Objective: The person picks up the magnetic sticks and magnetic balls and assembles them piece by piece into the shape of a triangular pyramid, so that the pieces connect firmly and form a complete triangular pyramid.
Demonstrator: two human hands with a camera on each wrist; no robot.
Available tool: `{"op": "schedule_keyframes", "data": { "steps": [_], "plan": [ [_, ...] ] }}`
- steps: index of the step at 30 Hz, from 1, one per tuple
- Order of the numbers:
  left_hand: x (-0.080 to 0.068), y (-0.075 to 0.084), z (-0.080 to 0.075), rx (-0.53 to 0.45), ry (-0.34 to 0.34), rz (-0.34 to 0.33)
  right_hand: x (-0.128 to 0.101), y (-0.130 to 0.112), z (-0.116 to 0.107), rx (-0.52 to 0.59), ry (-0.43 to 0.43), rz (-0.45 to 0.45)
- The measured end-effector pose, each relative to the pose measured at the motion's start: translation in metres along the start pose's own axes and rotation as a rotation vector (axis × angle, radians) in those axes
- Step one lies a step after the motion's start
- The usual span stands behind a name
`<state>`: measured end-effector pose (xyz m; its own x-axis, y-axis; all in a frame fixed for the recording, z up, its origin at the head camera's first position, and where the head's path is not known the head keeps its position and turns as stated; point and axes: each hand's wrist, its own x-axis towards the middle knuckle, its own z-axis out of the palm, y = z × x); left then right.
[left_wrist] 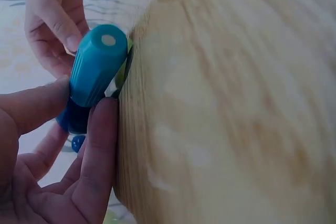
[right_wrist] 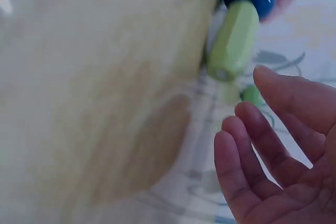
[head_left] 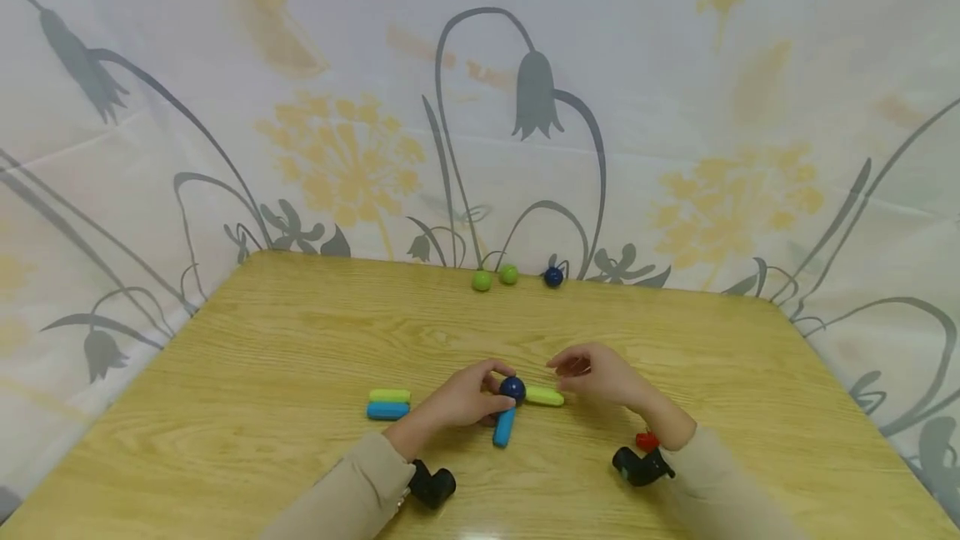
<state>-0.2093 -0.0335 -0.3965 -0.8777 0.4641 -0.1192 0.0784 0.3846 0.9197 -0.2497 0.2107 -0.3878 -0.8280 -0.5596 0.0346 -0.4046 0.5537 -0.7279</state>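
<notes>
Head view: wooden table (head_left: pixel 300 357), floral curtain (head_left: pixel 345 107).

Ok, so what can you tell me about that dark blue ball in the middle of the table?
The dark blue ball is small, round and shiny, like smooth plastic. It sits near the middle of the wooden table. Two rods join it: a light blue rod pointing toward the person and a lime green rod pointing to the right. The left hand curls its fingers around it. The right hand hovers open by the green rod.
</notes>
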Motion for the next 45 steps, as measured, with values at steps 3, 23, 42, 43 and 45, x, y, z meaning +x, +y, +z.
{"op": "schedule_keyframes", "data": {
  "steps": [3,23,42,43,45],
  "plan": [
    [-0.001,0.001,0.0,-0.004,-0.002,-0.002,0.004,0.005,-0.012,0.029,0.038,0.041],
    [0.0,-0.002,0.001,-0.017,0.032,0.006,0.074,0.042,-0.039,0.049,0.279,0.095],
    [0.004,-0.002,-0.001,0.013,-0.044,0.002,0.105,0.058,-0.051,-0.034,0.205,0.225],
    [0.004,-0.003,-0.001,0.013,-0.043,0.0,0.106,0.058,-0.051,-0.046,0.197,0.236],
    [0.004,-0.003,-0.002,0.016,-0.041,-0.005,0.108,0.058,-0.05,-0.043,0.19,0.254]
  ]
}}
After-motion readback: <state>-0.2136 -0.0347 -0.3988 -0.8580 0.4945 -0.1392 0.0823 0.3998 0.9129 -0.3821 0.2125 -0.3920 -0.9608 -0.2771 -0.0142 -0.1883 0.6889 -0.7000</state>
